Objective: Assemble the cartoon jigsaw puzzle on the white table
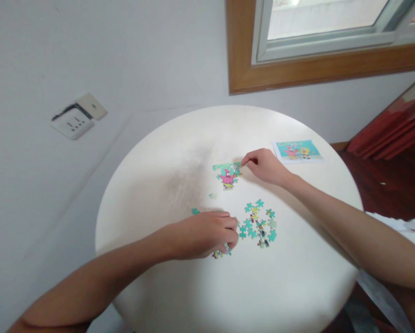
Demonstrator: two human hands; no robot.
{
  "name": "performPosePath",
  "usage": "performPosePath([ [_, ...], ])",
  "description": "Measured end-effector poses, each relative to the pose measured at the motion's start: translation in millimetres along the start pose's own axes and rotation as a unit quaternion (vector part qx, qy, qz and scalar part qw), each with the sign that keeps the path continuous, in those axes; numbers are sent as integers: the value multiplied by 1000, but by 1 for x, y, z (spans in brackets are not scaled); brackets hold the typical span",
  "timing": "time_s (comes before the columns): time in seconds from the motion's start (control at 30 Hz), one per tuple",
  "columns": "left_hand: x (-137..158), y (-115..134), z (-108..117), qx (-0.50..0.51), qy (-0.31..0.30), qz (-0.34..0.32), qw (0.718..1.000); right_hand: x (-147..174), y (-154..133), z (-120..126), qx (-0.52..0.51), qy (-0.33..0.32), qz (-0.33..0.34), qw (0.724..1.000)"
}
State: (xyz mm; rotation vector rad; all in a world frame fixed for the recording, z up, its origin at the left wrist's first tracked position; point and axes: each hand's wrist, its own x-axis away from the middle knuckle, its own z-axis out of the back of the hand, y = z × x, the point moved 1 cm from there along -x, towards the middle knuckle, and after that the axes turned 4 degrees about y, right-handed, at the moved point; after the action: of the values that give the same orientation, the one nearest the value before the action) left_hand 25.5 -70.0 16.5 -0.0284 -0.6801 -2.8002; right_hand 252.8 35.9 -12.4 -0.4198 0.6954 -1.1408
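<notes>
One partly joined puzzle (227, 178) is set toward 12 o'clock on the white desk (283, 286), with one pale piece (212, 196) left at its 7 o'clock. Lettering's printed on the one picture card (295, 151) between 1 and 2 o'clock, too blurry to be read. The right hand (265, 166) is pinched narrow at the puzzle's 3 o'clock edge, the left hand (209, 235) curled over loose pieces (216, 254); whether anything's gripped by either can't be told.

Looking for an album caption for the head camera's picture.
Right hand at the edge of a partly joined puzzle, left hand among loose pieces, on a white table.
</notes>
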Motion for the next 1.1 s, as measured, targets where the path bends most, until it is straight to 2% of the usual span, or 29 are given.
performPosePath([
  [0.4, -2, 2, 5, 56, -9, -38, 998, 0, -1, 1, -1, -1, -4, 1000],
  [0.47, -4, -2, 8, 87, 10, -12, 996, 0, -1, 2, -1, 0, -6, 1000],
  [0.53, -6, -10, 12, 127, 77, 47, 988, 0, -2, 2, -9, 2, -10, 1000],
  [0.6, -8, -24, 15, 167, 199, 125, 958, 0, -4, 2, -39, -4, -10, 999],
  [0.67, -10, -38, 15, 212, 320, 196, 902, 1, -7, 1, -97, -20, -8, 995],
  [0.77, -13, -56, 13, 301, 408, 257, 822, 5, -16, -4, -210, -66, -11, 975],
  [0.87, -14, -64, 9, 343, 440, 294, 776, 11, -26, -11, -304, -129, -33, 943],
  [0.93, -16, -65, 6, 356, 447, 304, 762, 14, -32, -15, -347, -155, -47, 924],
  [1.03, -17, -63, 2, 373, 442, 302, 758, 16, -35, -19, -374, -147, -60, 914],
  [1.1, -18, -63, 1, 368, 422, 293, 775, 15, -33, -20, -368, -131, -67, 918],
])
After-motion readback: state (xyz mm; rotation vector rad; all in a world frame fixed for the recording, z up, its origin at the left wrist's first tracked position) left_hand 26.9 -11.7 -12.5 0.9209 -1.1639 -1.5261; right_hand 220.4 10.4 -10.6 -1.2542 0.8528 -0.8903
